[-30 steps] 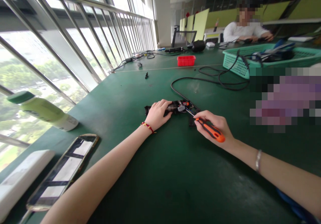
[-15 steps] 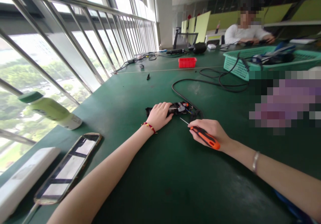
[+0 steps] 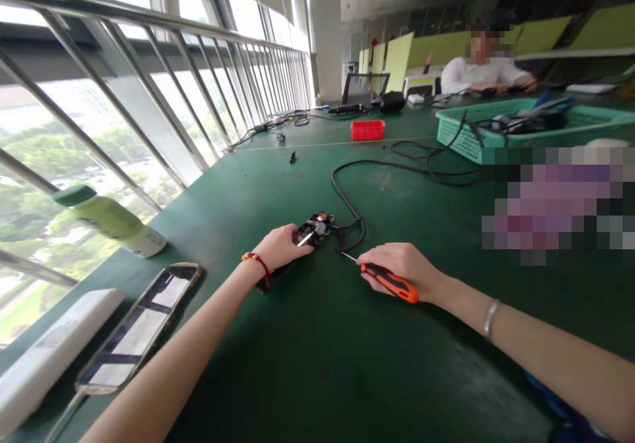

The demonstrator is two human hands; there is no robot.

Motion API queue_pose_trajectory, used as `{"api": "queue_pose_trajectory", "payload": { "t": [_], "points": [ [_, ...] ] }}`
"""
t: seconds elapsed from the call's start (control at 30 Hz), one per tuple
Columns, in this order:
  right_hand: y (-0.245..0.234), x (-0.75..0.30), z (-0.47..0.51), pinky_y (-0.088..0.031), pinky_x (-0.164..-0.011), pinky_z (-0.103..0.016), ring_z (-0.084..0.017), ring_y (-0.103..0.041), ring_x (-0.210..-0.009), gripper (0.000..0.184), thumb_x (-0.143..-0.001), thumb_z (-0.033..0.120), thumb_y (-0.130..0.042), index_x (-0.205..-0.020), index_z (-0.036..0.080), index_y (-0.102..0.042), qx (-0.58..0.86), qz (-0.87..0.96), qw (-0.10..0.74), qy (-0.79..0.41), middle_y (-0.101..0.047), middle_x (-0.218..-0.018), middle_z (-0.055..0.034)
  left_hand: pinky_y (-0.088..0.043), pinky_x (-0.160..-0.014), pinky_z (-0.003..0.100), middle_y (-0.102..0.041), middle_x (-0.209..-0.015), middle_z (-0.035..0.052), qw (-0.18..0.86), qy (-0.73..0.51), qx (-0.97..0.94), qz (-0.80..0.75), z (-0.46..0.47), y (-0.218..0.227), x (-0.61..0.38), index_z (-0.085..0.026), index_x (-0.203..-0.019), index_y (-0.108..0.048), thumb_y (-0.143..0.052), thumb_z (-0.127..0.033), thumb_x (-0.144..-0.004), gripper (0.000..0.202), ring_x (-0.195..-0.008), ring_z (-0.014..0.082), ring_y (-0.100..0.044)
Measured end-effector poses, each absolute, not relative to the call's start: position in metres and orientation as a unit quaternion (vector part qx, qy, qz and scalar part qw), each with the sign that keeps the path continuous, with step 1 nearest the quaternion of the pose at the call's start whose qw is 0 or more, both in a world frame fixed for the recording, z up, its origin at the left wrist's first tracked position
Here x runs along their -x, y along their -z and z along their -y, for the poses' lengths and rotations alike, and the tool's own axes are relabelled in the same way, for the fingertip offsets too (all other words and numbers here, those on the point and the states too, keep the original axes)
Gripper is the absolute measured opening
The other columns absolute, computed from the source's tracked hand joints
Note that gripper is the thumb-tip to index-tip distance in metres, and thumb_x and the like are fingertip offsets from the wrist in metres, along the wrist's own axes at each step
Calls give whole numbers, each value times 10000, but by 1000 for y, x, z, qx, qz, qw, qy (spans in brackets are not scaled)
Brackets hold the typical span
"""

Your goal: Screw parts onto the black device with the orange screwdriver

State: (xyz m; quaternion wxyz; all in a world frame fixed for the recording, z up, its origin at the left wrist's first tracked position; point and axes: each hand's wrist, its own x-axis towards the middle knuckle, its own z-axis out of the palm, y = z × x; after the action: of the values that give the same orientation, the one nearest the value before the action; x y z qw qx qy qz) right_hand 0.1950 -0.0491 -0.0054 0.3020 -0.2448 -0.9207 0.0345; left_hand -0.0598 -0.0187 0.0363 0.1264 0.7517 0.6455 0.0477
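Observation:
My left hand [image 3: 282, 246] is closed over a small black device [image 3: 313, 229] with exposed wiring, lying on the green table [image 3: 347, 363]. A black cable [image 3: 347, 195] runs from the device toward the far side. My right hand [image 3: 399, 266] grips an orange-handled screwdriver [image 3: 389, 281]; its thin metal tip points left and lies just right of the device, apart from it. A red bracelet sits on my left wrist, a silver bangle on my right.
A phone [image 3: 136, 327], a white block [image 3: 49, 350] and a green-capped bottle [image 3: 112, 221] lie at the left by the window railing. A red box [image 3: 368, 129] and a teal basket [image 3: 526, 125] stand further back. Another person [image 3: 479, 69] sits at the far end.
The screwdriver tip has come out of the device and my right hand has drawn back. My left hand has turned the device and pulled it nearer, so it now lies slanted.

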Motion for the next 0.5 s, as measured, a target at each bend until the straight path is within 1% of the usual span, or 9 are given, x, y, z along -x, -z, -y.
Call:
{"api": "queue_pose_trajectory", "payload": {
  "t": [0.17, 0.23, 0.3, 0.4, 0.43, 0.5],
  "points": [
    [3, -195, 50, -499, -645, -270, -138, -637, -664, 165, -789, 259, -557, -926, 169, -580, 218, 929, 296, -24, -688, -778, -25, -387, -543, 262, -579, -653, 3, 198, -58, -709, -674, 31, -45, 83, -178, -725, -578, -559, -512, -646, 344, -653, 198, -576],
    [3, -196, 50, -497, -637, -264, -131, -634, -652, 156, -789, 242, -556, -926, 170, -580, 217, 927, 306, -23, -687, -770, -20, -398, -533, 264, -568, -622, -6, 214, -78, -687, -690, 33, -46, 92, -177, -706, -569, -593, -514, -618, 350, -637, 197, -579],
    [4, -197, 50, -495, -629, -247, -115, -630, -635, 147, -794, 206, -544, -932, 170, -580, 214, 921, 325, -25, -686, -761, -12, -428, -519, 264, -580, -632, -7, 266, -118, -647, -704, 32, -46, 102, -172, -719, -550, -642, -491, -583, 358, -623, 193, -596],
    [5, -198, 49, -496, -621, -231, -98, -623, -614, 134, -796, 180, -539, -922, 164, -582, 204, 915, 347, -22, -683, -741, -4, -486, -512, 261, -622, -721, 18, 386, -201, -548, -714, 31, -49, 114, -162, -775, -516, -710, -399, -538, 387, -638, 187, -634],
    [4, -199, 49, -497, -619, -231, -98, -622, -612, 130, -794, 176, -540, -915, 163, -583, 203, 915, 347, -19, -683, -737, -4, -498, -510, 257, -632, -740, 28, 411, -224, -518, -715, 31, -52, 118, -157, -794, -511, -718, -369, -540, 390, -635, 181, -639],
    [3, -199, 49, -502, -620, -238, -102, -625, -617, 128, -790, 167, -540, -910, 160, -584, 204, 918, 340, -14, -687, -744, -9, -505, -501, 248, -648, -729, 38, 413, -253, -491, -724, 32, -58, 124, -139, -817, -520, -704, -328, -580, 354, -595, 158, -628]
  ]
}}
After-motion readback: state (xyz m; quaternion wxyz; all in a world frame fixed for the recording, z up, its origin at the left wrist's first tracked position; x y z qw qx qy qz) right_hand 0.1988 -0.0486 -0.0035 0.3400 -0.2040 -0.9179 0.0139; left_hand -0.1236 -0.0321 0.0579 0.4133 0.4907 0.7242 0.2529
